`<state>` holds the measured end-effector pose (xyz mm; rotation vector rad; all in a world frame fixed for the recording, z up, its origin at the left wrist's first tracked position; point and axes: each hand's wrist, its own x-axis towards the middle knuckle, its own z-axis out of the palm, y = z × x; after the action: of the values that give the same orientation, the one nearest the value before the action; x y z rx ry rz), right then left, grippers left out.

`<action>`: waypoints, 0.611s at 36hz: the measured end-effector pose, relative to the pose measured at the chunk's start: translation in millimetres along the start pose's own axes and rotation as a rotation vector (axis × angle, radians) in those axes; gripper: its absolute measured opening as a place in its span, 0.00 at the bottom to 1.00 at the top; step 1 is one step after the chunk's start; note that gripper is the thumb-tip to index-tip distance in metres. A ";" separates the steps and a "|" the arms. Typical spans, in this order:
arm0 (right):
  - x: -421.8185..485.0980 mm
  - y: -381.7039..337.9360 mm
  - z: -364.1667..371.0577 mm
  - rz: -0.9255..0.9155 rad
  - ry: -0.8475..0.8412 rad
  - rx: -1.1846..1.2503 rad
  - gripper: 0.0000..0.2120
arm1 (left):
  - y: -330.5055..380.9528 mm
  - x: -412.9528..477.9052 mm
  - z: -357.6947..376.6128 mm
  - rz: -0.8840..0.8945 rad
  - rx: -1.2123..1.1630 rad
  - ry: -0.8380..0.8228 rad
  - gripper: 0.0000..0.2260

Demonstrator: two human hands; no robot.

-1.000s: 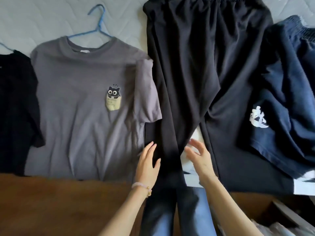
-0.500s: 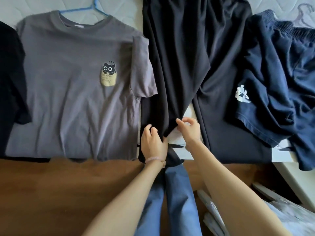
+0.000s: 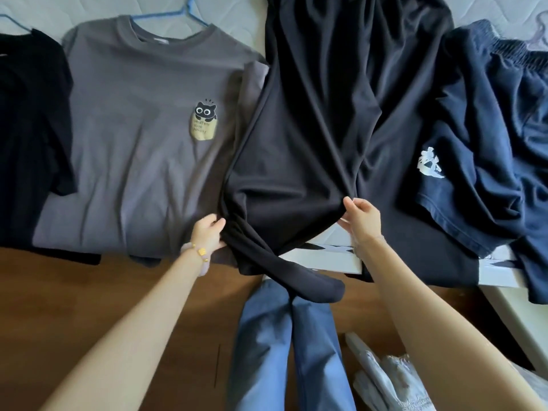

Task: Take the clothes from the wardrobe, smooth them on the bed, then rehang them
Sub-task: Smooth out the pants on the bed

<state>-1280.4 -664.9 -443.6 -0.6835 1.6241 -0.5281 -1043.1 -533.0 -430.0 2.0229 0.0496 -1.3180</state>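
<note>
Palms were flat a second ago; now left hand (image 3: 207, 234) and right hand (image 3: 363, 218) pinch the black trousers (image 3: 311, 143) mid-frame, probably stretching wrinkles out.

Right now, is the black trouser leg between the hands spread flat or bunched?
Bunched. The left hand and right hand pinch the black trousers, whose lower leg twists into a narrow roll over the bed edge.

On the bed (image 3: 59, 10), the left hand (image 3: 207, 235) and the right hand (image 3: 363, 218) each pinch an edge of one leg of the black trousers (image 3: 311, 137). A grey T-shirt (image 3: 142, 149) lies just left, navy shorts (image 3: 489, 137) right.
</note>
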 end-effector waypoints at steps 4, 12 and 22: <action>-16.5 17.2 9.8 0.123 -0.183 0.008 0.03 | -5.9 -10.0 25.1 0.069 0.187 0.183 0.16; -49.5 55.6 43.7 0.240 -0.312 -0.089 0.10 | -28.9 -32.7 73.4 0.266 0.717 0.275 0.36; -63.1 56.7 12.6 -0.180 -0.343 -0.531 0.10 | -22.0 -54.8 103.6 0.195 0.694 0.234 0.39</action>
<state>-1270.1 -579.8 -438.9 -1.2500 1.3847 -0.0856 -1159.3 -558.0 -420.8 2.6669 -0.5548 -1.0492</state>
